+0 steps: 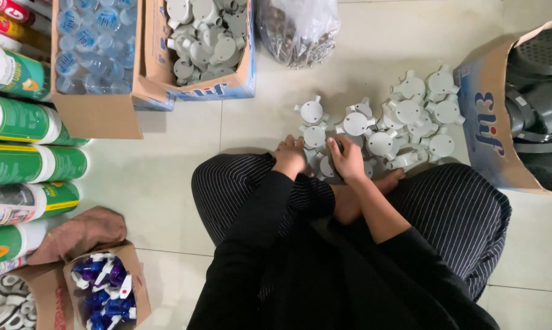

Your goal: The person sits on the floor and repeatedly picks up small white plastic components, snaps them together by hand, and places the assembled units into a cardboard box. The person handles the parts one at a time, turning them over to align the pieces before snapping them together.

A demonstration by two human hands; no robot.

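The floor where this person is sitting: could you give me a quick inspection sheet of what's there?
Surface: pale tiled floor.
Job's things: grey round junction boxes scattered ahead of the knees.
Clutter: carton of grey boxes, carton of bottles, clear bag, green tubes, spray nozzles, carton of dark fittings.
Hands: left hand and right hand down among the junction boxes; grip unclear.
Cables: nothing seen.
Surroundings: striped trousers, black sleeves.

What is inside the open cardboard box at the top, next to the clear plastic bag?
The cardboard box is heaped with grey round conduit fittings, the same kind as those on the floor by the hands. Only the top layer shows; whatever lies deeper is covered.
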